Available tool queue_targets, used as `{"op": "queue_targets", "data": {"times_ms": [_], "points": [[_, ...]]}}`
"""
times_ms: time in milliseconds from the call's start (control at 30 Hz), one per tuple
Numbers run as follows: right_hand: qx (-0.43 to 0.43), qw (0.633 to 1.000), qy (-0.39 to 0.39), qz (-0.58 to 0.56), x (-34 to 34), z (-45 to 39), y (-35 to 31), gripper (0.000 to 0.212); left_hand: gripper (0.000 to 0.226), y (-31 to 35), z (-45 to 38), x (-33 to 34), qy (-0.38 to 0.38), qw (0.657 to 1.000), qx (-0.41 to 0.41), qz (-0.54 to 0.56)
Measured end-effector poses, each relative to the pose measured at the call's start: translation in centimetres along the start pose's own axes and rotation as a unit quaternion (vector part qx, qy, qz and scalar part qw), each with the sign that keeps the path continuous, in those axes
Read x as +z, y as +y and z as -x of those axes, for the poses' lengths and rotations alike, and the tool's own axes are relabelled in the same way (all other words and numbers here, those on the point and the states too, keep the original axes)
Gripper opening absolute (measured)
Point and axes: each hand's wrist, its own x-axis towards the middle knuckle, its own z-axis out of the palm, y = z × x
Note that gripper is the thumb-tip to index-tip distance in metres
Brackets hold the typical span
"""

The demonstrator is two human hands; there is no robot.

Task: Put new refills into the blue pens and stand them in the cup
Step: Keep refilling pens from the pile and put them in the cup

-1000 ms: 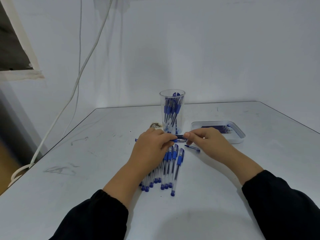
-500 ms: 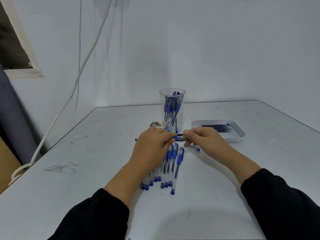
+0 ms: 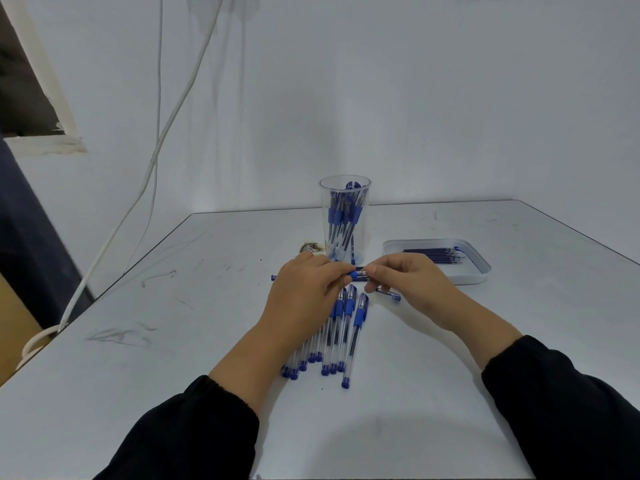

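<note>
Little is changing since a second ago: both hands are staying over the counter (image 3: 450, 393), still working one pen (image 3: 358, 273) before the cup (image 3: 344, 220). Left hand (image 3: 304, 299) is gripping its barrel, right hand (image 3: 408, 284) pinching the tip end. Twisting unevenly may be risking a dropped tip piece rolling among the spare pens (image 3: 343, 327).

clear plastic cup (image 3: 344, 220) holding blue pens: table (image 3: 450, 341) centre-back | shallow white tray (image 3: 478, 275) with refills (image 3: 433, 255): right of cup | row of blue pens (image 3: 346, 327): before cup, under left hand (image 3: 304, 299)
</note>
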Motion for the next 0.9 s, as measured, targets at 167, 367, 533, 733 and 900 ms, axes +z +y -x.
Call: {"op": "queue_targets", "data": {"times_ms": [167, 367, 533, 733, 900], "points": [[-0.014, 1.0, -0.012, -0.022, -0.11, 0.03, 0.07, 0.018, 0.022, 0.0, 0.02, -0.09, 0.001, 1.0, -0.007, 0.002], [0.004, 1.0, 0.006, 0.0, 0.13, -0.04, 0.11, 0.015, 0.022, 0.21, -0.01, -0.18, -0.004, 1.0, -0.008, -0.002], [-0.007, 1.0, 0.011, -0.012, -0.04, -0.01, -0.01, 0.01, 0.022, 0.23, 0.05, -0.27, -0.01, 1.0, -0.01, -0.004], [-0.026, 0.999, 0.037, 0.011, -0.11, 0.12, -0.14, 0.011, 0.023, 0.4, 0.01, -0.26, -0.015, 1.0, -0.025, 0.0], [-0.007, 0.999, 0.037, -0.012, -0.22, 0.11, -0.14, 0.009, 0.023, 0.62, 0.04, -0.37, -0.011, 1.0, -0.029, 0.0]]}}
